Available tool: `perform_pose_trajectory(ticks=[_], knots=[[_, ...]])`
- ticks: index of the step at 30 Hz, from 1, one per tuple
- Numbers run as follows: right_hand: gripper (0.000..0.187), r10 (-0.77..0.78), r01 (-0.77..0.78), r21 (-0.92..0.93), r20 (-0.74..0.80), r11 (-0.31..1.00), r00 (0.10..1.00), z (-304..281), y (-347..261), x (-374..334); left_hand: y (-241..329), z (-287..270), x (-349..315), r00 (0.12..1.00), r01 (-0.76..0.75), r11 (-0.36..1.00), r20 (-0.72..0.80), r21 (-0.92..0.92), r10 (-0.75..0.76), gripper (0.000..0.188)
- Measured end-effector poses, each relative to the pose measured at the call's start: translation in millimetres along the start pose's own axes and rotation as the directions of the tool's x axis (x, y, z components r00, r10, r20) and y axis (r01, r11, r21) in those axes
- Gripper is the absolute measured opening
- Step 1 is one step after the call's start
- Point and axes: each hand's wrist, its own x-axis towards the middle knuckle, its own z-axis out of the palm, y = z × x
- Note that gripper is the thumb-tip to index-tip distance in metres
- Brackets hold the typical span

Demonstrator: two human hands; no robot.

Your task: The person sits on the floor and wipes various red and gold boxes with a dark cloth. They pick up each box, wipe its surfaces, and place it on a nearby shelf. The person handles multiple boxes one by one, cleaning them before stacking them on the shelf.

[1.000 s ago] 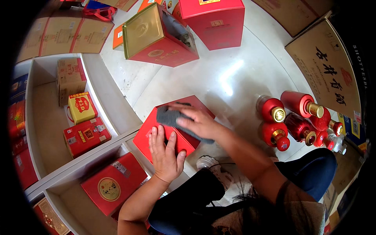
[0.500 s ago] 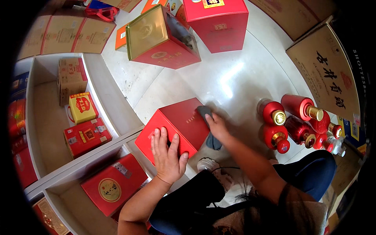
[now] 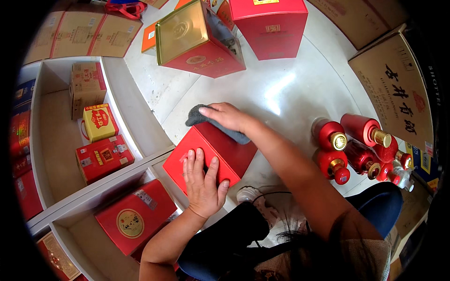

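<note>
Red box (image 3: 229, 152), left hand (image 3: 202, 185) spread on it, right hand (image 3: 225, 116) gripping a grey cloth (image 3: 194, 116).
From where I stand, the hands are apart, the cloth along the box's far edge, between white shelving (image 3: 133, 103) and red bottles (image 3: 329, 136) on glossy pale floor (image 3: 253, 100). Dark characters (image 3: 398, 96) run down a brown carton (image 3: 375, 79); a shelved gift box (image 3: 157, 213) bears a round gold label (image 3: 130, 223).

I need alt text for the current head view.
A person's left hand rests on a red box while the right hand holds a gray cloth at the box's far side; red bottles sit to the right.
</note>
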Motion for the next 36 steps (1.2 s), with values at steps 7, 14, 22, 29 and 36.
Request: perform_pose_trajectory(ticks=[7, 14, 22, 29, 36], knots=[[0.068, 0.288, -0.304, -0.100, -0.145, 0.947, 0.947, -14.8, 88.2, 28.4, -1.1, -0.3, -3.6, 1.000, 0.021, 1.000, 0.003, 0.005, -0.021, 0.055], [0.069, 0.279, -0.346, -0.165, -0.331, 0.924, 0.901, -7.7, 100.9, 23.2, -2.5, 1.3, -4.4, 1.000, 0.025, 1.000, -0.006, -0.003, -0.026, 0.055], [0.060, 0.340, -0.442, -0.182, -0.413, 0.878, 0.845, 2.8, 129.5, -36.0, -1.3, 0.0, -5.7, 0.999, 0.022, 1.000, -0.040, -0.009, -0.022, 0.057], [0.048, 0.432, -0.576, -0.154, -0.515, 0.803, 0.740, 12.7, 138.4, -95.0, 4.4, -3.8, -1.0, 0.999, 0.052, 0.999, 0.008, -0.004, -0.052, 0.054], [0.045, 0.263, -0.320, -0.077, -0.408, 0.944, 0.874, 42.9, 27.7, -138.6, -0.8, -8.9, -7.7, 0.994, 0.095, 0.988, -0.050, -0.120, -0.102, 0.053]])
